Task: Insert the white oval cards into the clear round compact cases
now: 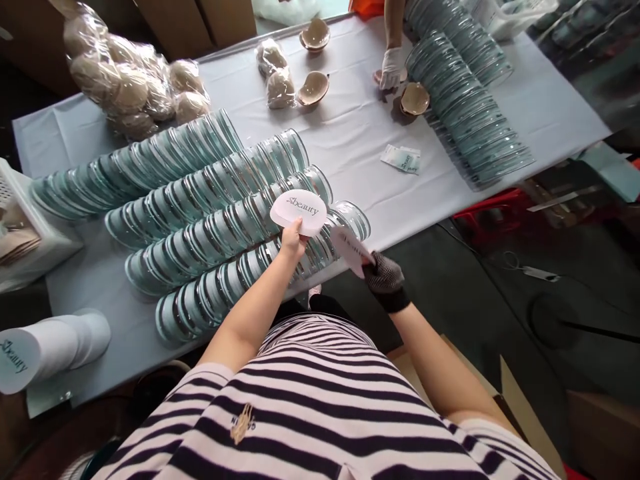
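Note:
My left hand (pixel 293 239) is bare and pinches a round white card (pixel 299 211) printed "beaury", held over the near rows of clear round lids (pixel 215 233). My right hand (pixel 384 273), in a dark dotted glove, grips a second white printed card (pixel 351 249) at the table's front edge, just right of the end of the nearest lid row (pixel 350 220). The lids lie overlapped in several slanting rows on the white-covered table (pixel 350 140).
A stack of white round cards (pixel 47 350) lies at the near left. Bags of beige pads (pixel 133 83) sit at the back left. Another person's gloved hand (pixel 391 68) rests by beige cups (pixel 414 99) and more lid stacks (pixel 470 113). A small sachet (pixel 401 159) lies mid-table.

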`<control>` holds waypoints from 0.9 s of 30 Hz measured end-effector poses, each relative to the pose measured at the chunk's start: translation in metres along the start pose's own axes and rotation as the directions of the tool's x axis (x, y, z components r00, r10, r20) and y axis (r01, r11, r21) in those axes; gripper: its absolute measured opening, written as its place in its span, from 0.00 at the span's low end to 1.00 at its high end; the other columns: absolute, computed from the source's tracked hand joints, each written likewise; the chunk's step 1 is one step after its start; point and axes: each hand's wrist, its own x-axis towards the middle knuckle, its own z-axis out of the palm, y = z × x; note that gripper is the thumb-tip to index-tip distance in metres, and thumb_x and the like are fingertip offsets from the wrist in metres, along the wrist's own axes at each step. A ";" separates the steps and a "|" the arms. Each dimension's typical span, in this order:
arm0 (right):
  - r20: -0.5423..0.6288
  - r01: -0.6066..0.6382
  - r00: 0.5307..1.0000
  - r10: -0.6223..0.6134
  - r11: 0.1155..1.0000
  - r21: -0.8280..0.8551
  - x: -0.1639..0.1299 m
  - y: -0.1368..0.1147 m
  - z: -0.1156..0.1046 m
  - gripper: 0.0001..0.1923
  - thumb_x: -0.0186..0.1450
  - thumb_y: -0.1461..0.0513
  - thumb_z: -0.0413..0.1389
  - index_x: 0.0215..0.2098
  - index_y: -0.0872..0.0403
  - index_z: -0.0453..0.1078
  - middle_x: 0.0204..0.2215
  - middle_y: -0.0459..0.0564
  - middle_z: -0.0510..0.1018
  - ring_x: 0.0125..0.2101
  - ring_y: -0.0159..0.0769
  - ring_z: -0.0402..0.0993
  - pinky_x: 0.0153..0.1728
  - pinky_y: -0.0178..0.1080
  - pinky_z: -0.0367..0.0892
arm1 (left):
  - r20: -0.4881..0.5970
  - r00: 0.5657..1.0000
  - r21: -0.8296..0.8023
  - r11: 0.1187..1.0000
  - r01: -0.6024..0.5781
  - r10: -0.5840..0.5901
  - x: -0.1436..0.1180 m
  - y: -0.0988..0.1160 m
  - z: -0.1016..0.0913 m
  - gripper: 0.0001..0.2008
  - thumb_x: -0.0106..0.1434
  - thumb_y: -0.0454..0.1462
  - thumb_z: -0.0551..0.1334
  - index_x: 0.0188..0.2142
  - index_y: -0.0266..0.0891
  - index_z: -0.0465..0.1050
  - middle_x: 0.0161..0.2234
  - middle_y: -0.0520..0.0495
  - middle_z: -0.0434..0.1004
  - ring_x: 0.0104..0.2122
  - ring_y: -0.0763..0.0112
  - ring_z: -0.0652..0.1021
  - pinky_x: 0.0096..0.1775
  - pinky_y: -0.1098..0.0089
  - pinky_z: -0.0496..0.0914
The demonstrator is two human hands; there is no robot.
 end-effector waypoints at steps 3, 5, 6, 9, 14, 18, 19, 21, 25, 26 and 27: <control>0.192 0.126 0.975 -0.109 0.989 -0.077 -0.024 0.005 0.013 0.21 0.69 0.56 0.44 0.52 0.52 0.73 0.41 0.56 0.82 0.40 0.42 0.78 0.39 0.37 0.67 | -0.039 0.999 -0.041 0.999 0.012 -0.014 0.006 0.004 -0.003 0.24 0.64 0.28 0.60 0.59 0.40 0.69 0.54 0.42 0.77 0.56 0.61 0.76 0.56 0.59 0.71; 0.275 0.144 0.955 -0.107 0.982 -0.120 -0.019 -0.008 0.024 0.21 0.70 0.56 0.44 0.53 0.52 0.72 0.40 0.57 0.82 0.40 0.43 0.78 0.38 0.37 0.66 | -0.038 0.999 -0.030 0.999 0.014 -0.016 0.008 0.004 -0.005 0.24 0.65 0.27 0.58 0.60 0.40 0.68 0.54 0.42 0.77 0.57 0.62 0.75 0.56 0.59 0.70; 0.318 0.144 0.944 -0.093 0.980 -0.141 -0.011 -0.016 0.028 0.21 0.71 0.56 0.44 0.54 0.52 0.71 0.40 0.57 0.81 0.40 0.43 0.78 0.38 0.37 0.66 | -0.033 0.999 -0.018 1.000 0.013 -0.013 0.008 0.003 -0.005 0.24 0.65 0.27 0.58 0.60 0.40 0.68 0.54 0.43 0.77 0.57 0.62 0.75 0.56 0.60 0.70; 0.445 0.098 0.896 -0.007 0.978 -0.182 0.015 -0.040 0.031 0.22 0.72 0.52 0.43 0.56 0.53 0.66 0.40 0.59 0.81 0.40 0.46 0.78 0.38 0.40 0.66 | -0.030 1.000 0.008 1.000 0.001 -0.001 0.008 0.001 -0.007 0.24 0.65 0.27 0.59 0.60 0.39 0.69 0.54 0.42 0.77 0.56 0.61 0.75 0.56 0.60 0.71; 0.423 0.047 0.905 0.049 0.976 -0.214 0.028 -0.050 0.030 0.21 0.73 0.53 0.39 0.55 0.53 0.64 0.39 0.58 0.80 0.38 0.46 0.78 0.37 0.42 0.67 | -0.039 0.999 -0.011 1.000 -0.008 0.008 0.009 -0.003 -0.008 0.25 0.63 0.27 0.62 0.60 0.39 0.69 0.53 0.41 0.78 0.55 0.61 0.76 0.56 0.61 0.71; 0.415 0.108 0.908 -0.053 0.988 -0.109 0.031 -0.049 0.053 0.18 0.73 0.59 0.39 0.52 0.55 0.67 0.42 0.60 0.79 0.41 0.44 0.77 0.40 0.40 0.66 | -0.036 0.999 0.004 1.000 -0.007 0.007 0.011 -0.004 -0.009 0.24 0.63 0.26 0.61 0.59 0.38 0.70 0.52 0.42 0.79 0.55 0.62 0.76 0.56 0.63 0.71; 0.427 0.112 0.902 -0.062 0.989 -0.094 0.033 -0.048 0.059 0.18 0.73 0.60 0.40 0.51 0.55 0.67 0.43 0.61 0.79 0.42 0.44 0.77 0.40 0.41 0.66 | -0.035 0.999 0.012 1.000 -0.005 0.006 0.012 -0.004 -0.009 0.24 0.63 0.26 0.61 0.59 0.38 0.70 0.51 0.43 0.79 0.55 0.62 0.76 0.56 0.63 0.71; 0.444 0.075 0.894 -0.056 0.997 -0.024 0.037 -0.047 0.069 0.16 0.71 0.63 0.42 0.49 0.55 0.68 0.43 0.62 0.78 0.43 0.45 0.76 0.42 0.42 0.66 | -0.028 1.000 0.024 1.000 -0.006 0.007 0.013 -0.004 -0.010 0.24 0.64 0.26 0.60 0.59 0.38 0.70 0.50 0.43 0.80 0.55 0.62 0.76 0.56 0.63 0.72; 0.523 -0.085 0.851 -0.054 0.968 0.237 0.040 -0.043 0.072 0.12 0.67 0.62 0.47 0.45 0.53 0.69 0.36 0.56 0.78 0.33 0.37 0.75 0.35 0.38 0.69 | -0.024 0.999 0.037 0.999 -0.035 0.036 0.012 -0.006 -0.012 0.22 0.64 0.27 0.61 0.57 0.38 0.71 0.50 0.43 0.80 0.54 0.62 0.77 0.56 0.62 0.71; 0.551 -0.108 0.830 -0.080 0.948 0.300 0.040 -0.042 0.070 0.12 0.67 0.61 0.47 0.45 0.52 0.69 0.33 0.52 0.77 0.28 0.33 0.72 0.31 0.36 0.69 | -0.030 0.999 0.041 0.998 -0.044 0.046 0.012 -0.008 -0.012 0.22 0.63 0.27 0.61 0.56 0.38 0.72 0.50 0.43 0.80 0.54 0.62 0.77 0.56 0.62 0.71; 0.580 -0.129 0.806 -0.114 0.924 0.360 0.040 -0.041 0.068 0.14 0.68 0.60 0.45 0.47 0.51 0.68 0.29 0.48 0.75 0.23 0.30 0.69 0.28 0.34 0.68 | -0.036 0.997 0.047 0.997 -0.059 0.061 0.011 -0.009 -0.011 0.21 0.63 0.27 0.62 0.55 0.37 0.73 0.50 0.43 0.80 0.54 0.62 0.77 0.56 0.62 0.71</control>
